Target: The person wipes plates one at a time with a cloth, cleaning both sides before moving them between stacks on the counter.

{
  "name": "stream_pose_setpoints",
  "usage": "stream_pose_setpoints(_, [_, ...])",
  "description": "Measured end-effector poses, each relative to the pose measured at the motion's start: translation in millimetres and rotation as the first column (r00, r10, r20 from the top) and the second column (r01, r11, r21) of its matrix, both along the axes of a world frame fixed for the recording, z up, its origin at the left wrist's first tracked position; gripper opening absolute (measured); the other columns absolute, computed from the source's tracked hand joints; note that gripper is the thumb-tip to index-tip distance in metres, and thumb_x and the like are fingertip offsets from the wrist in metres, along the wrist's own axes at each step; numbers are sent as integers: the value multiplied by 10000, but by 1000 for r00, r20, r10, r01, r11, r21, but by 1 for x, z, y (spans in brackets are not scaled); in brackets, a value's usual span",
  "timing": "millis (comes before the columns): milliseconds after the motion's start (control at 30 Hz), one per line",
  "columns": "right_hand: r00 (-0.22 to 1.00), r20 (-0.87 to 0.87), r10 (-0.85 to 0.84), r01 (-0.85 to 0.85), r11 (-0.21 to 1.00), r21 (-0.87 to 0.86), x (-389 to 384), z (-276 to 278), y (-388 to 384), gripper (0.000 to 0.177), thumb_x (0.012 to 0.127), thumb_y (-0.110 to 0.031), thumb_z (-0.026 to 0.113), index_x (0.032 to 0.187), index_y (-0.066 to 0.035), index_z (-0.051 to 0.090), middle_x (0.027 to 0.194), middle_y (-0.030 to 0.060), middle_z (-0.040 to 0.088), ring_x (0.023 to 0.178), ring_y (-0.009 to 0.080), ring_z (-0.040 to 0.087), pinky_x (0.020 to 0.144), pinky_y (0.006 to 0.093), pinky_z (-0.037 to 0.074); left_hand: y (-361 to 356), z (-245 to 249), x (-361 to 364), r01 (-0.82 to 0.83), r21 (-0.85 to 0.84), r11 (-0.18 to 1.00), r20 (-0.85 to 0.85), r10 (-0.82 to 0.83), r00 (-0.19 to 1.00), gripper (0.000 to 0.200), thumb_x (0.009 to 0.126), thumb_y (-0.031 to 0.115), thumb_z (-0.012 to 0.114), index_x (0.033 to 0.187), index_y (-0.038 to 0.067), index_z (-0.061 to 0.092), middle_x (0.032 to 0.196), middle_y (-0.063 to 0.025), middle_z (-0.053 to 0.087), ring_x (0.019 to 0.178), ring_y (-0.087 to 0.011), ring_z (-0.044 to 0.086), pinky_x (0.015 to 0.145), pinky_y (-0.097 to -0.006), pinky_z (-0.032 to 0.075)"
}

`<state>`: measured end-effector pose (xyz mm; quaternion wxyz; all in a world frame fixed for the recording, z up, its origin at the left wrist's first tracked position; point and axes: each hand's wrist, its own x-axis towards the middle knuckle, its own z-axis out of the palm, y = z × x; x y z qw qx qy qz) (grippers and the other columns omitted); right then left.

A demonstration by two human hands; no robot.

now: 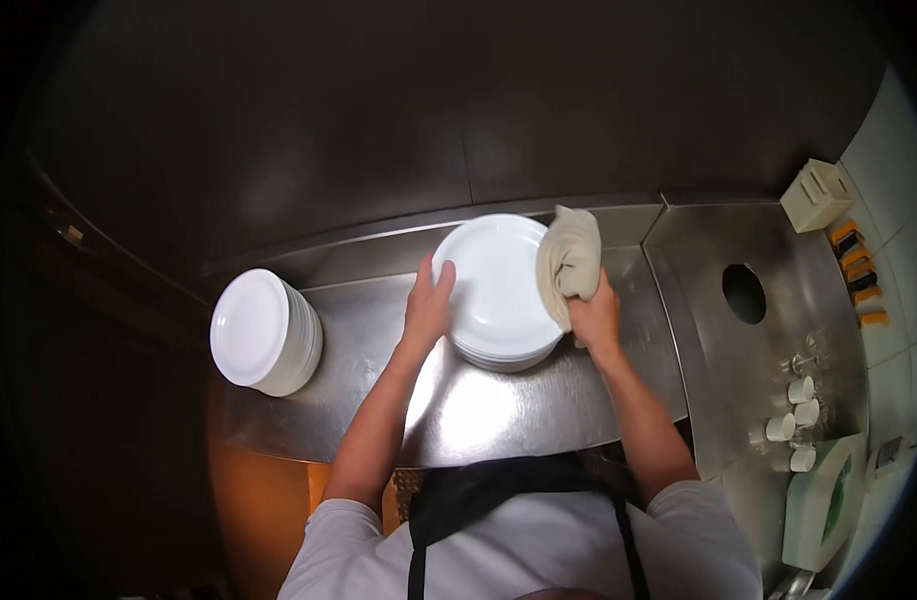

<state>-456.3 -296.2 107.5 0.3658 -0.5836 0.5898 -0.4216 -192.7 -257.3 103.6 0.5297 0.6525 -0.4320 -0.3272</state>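
Note:
A round white plate [496, 285] lies tilted over a stack of similar plates [503, 362] at the middle of the metal counter. At its left rim is my left hand [428, 305], gripping the edge with the thumb over the top and the fingers partly hidden. My right hand [594, 315] is closed on a cream cloth [570, 258], which drapes over the plate's right rim. Further left stands a second stack of white plates [268, 330], apart from both hands.
The steel counter [368, 370] runs along a dark back wall. On the right-hand steel surface are a round dark hole [743, 293], several small white cups [780, 428], some glasses, and a cream container [816, 196]. Yellow-and-black items [858, 270] line the tiled wall.

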Motion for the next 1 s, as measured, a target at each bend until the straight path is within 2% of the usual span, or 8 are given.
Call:
stream_pose_setpoints(33, [999,26,-33,36,992,-123,6,-4,4,608,769,-152,788,1323,-44,560,1138,217,703,1071,411,673,907,443,534,-5,12,0,-36,85,996,48,32,998,722,938,430,627,1472,-6,413,1387,-280,554,1295,-369,547,1086,-391,413])
stream_pose_setpoints(167, [993,107,-48,64,988,-144,9,-7,10,632,747,-140,793,1333,-83,563,1163,210,698,1104,373,673,927,428,527,-2,33,-20,-118,99,988,413,68,908,642,940,370,626,1431,-6,455,1270,-288,629,1194,-430,607,1018,-444,474])
stream_pose_setpoints(300, [993,112,-47,65,983,-170,7,-11,9,620,741,-112,785,1325,-85,577,1156,197,704,1107,361,675,936,417,525,-4,24,-15,-119,129,984,452,49,891,576,918,204,614,1426,-16,453,1316,-278,605,1212,-432,592,1032,-447,462])
stream_pose_setpoints(400, [990,136,-39,64,980,-189,6,-9,8,591,742,-81,765,1308,-83,595,1149,191,709,1103,351,680,939,404,524,-11,-4,-3,-126,-68,990,537,142,831,563,913,172,598,1422,-20,453,1356,-266,581,1244,-427,569,1058,-440,440])
stream_pose_setpoints(533, [972,236,4,46,977,-208,4,-21,4,562,746,-55,743,1291,-60,607,1134,181,718,1087,314,692,931,380,522,-14,-8,3,-92,-14,996,432,89,897,594,905,155,592,1442,-40,427,1469,-238,488,1333,-430,487,1096,-420,405])
stream_pose_setpoints(700, [948,315,48,38,964,-262,3,-21,4,537,756,-59,742,1274,-20,604,1131,171,719,1075,263,691,929,353,514,-14,0,1,-58,12,998,448,47,893,606,921,156,586,1469,-7,383,1576,-211,361,1524,-414,159,1166,-691,38])
stream_pose_setpoints(933, [897,438,68,140,894,-426,7,0,15,534,786,-70,755,1289,-14,584,1147,95,698,1064,191,655,950,331,496,-13,11,-4,-14,-176,984,470,97,877,542,953,171,582,1438,4,409,1606,-196,320,1518,-429,168,1191,-648,31])
stream_pose_setpoints(1000, [892,439,111,156,835,-528,8,8,19,538,789,-69,759,1292,-9,579,1155,80,691,1063,181,646,957,331,493,-14,14,-7,-33,-292,956,419,159,894,496,966,191,581,1392,-14,431,1469,-232,469,1392,-397,405,1161,-515,261])
